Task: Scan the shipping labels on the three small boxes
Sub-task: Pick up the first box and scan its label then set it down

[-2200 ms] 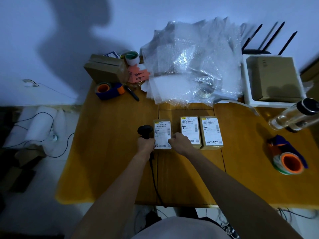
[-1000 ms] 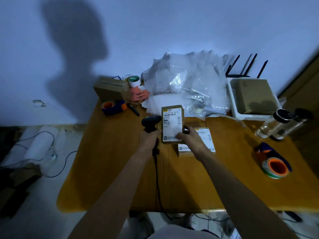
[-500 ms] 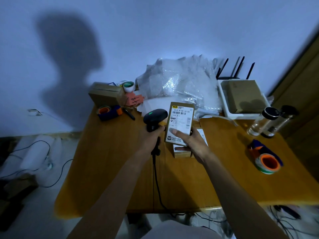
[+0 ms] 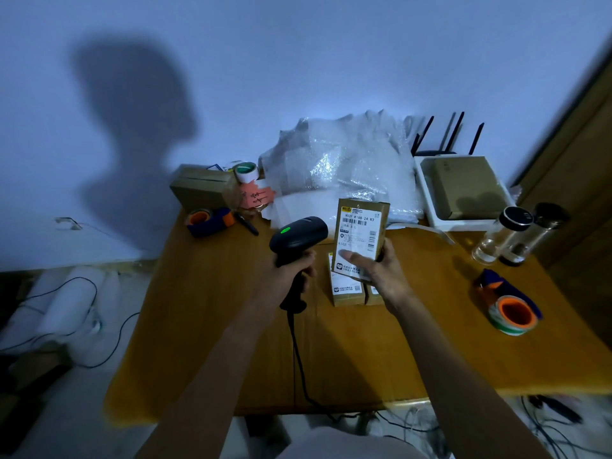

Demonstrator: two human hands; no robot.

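My right hand [image 4: 377, 273] holds a small brown box [image 4: 361, 233] upright above the table, its white shipping label facing me. My left hand [image 4: 291, 276] grips a black corded barcode scanner [image 4: 298, 238] just left of the box; a green light glows on the scanner's head. Two more small labelled boxes lie flat on the wooden table [image 4: 205, 326] beneath the raised one: the second box [image 4: 346, 289] shows well, the third box [image 4: 373, 294] is mostly hidden by my right hand.
A heap of bubble wrap [image 4: 347, 164] fills the back. A cardboard box [image 4: 202, 187] and tape dispenser [image 4: 208, 220] sit back left. A white tray with a box [image 4: 463, 190], two bottles [image 4: 503, 233] and an orange tape roll [image 4: 513, 316] stand on the right.
My right hand picked one box up off the table and raised it upright. My left hand lifted the scanner beside it, and its green light came on.
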